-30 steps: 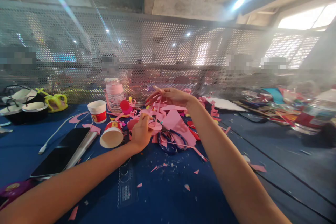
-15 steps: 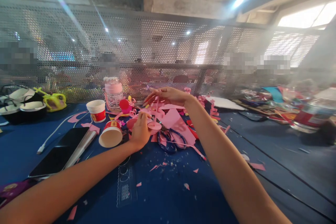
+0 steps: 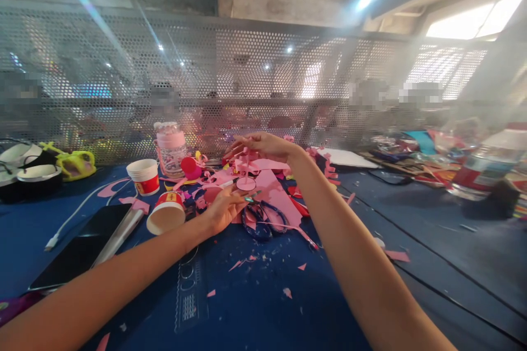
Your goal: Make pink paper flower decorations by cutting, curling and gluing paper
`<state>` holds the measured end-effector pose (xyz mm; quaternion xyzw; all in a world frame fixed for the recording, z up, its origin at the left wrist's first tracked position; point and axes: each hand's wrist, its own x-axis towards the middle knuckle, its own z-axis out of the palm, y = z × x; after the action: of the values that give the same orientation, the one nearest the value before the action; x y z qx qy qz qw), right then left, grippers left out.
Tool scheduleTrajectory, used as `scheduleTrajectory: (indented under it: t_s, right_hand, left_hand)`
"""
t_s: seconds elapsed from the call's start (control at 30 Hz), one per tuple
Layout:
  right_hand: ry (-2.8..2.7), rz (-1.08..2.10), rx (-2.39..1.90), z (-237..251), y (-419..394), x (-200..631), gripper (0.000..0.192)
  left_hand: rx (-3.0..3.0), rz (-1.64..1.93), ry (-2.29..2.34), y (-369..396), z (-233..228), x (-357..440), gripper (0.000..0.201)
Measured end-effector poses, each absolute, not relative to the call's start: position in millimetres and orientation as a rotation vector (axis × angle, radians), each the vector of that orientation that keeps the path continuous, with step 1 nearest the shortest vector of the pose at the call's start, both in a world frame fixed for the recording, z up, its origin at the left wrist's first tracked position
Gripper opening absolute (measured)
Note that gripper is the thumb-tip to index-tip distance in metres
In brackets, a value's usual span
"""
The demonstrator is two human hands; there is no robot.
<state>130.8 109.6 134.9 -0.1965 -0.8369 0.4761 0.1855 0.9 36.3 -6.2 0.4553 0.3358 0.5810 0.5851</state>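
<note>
R hand (image 3: 263,146) pinches thin pink stick (image 3: 247,167) w/ round paper disc (image 3: 246,184); L hand (image 3: 222,208) under.

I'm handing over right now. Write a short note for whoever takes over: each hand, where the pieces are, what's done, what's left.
Left hand: fingers loosely open, tips at the small pink paper disc.
Right hand: above it, pinching the top of a thin pink stick that stands on the disc.
Nearby: blue scissors just right of the left hand, pink paper pieces behind, a tipped paper cup to the left, all on the blue table.
Done: pink shapes cut, scraps scattered.
Left: whether stick and disc are joined cannot be told.
</note>
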Motion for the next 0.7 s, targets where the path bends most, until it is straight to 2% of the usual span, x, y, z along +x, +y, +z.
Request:
scheduleTrajectory:
  t_s: [0.13,0.33,0.5,0.7]
  right_hand:
    - [-2.381,1.382,-0.59,132,111,131,0.033]
    - [-2.26,1.49,-0.621,123,120,129,0.039]
    - [-2.075,1.592,-0.676,116,129,127,0.055]
    - [-2.058,1.47,-0.731,113,133,128,0.057]
  left_hand:
    - [0.819,1.286,0.619,36,-2,-2,0.043]
    - [0.762,1.283,0.671,37,-2,-1,0.037]
    - [0.738,1.302,0.707,38,-2,2,0.03]
    - [0.758,1.324,0.726,34,-2,2,0.061]
